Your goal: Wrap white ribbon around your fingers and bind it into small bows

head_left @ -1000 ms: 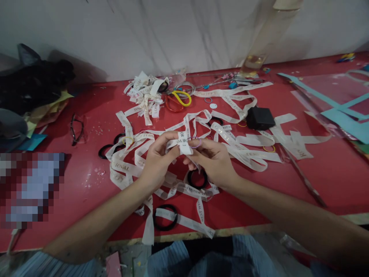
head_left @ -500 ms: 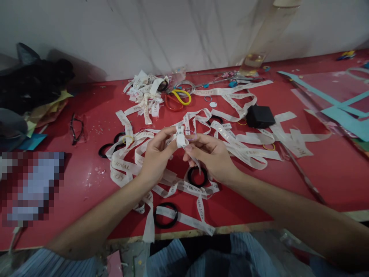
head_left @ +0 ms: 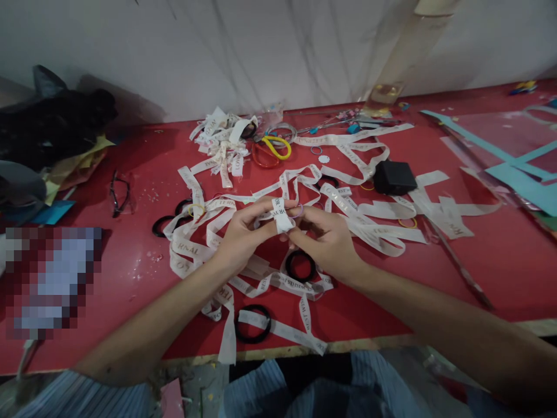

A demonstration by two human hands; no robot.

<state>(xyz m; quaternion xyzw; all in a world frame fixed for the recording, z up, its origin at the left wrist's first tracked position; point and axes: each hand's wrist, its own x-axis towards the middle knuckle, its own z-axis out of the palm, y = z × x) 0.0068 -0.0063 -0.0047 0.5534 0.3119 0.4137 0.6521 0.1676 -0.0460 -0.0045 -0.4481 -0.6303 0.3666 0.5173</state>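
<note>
A short length of white printed ribbon (head_left: 284,222) is folded between my two hands above the middle of the table. My left hand (head_left: 249,232) pinches it from the left with thumb and fingers. From the right, my right hand (head_left: 327,238) grips the same ribbon; a thin purple elastic band (head_left: 297,211) loops by its fingertips. The ribbon's lower end is hidden behind the fingers. Just under my right hand lies a black hair tie (head_left: 300,266). Another black hair tie (head_left: 252,324) rests near the front edge, with a ribbon strip (head_left: 287,332) across it.
Loose ribbon strips (head_left: 378,231) spread over the red table (head_left: 143,313). A ribbon heap (head_left: 221,139) and scissors (head_left: 278,146) with red and yellow handles lie toward the wall. A black box (head_left: 394,177) stands right, glasses (head_left: 119,194) left. A blurred device (head_left: 61,278) sits front left.
The ribbon between my fingers has turned, and its printed face now shows flatter. Its hanging tail no longer shows below my right hand. The view has shifted slightly.
</note>
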